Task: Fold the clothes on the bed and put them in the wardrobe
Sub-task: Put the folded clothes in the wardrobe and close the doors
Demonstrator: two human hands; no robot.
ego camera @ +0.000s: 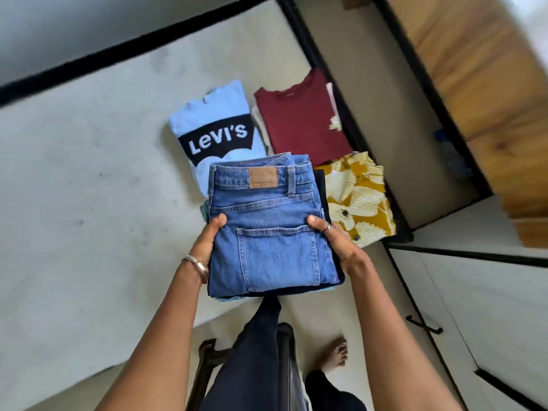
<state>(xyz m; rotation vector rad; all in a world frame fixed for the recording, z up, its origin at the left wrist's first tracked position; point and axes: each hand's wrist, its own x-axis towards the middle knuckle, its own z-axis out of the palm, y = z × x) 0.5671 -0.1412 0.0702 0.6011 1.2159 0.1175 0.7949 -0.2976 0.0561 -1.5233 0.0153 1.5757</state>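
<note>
gripping a folded stack topped by blue denim jeans [268, 229], stitched back pocket and tan leather patch showing, darker fabric layered beneath; left hand [207, 241] and right hand [332, 238] clamping opposite edges, thumbs on top. hovering over a pale shelf [89, 188] beside a light blue logo shirt [216, 126], maroon tee [302, 120] and mustard floral fabric [358, 200], all folded flat.

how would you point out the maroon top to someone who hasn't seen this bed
Start at the pale bed, far side, by its black frame edge. Three folded garments lie beyond the hand-held blue denim jeans. The plain maroon t-shirt sits between the light blue Levi's top and the yellow floral garment, and has no print.
</note>
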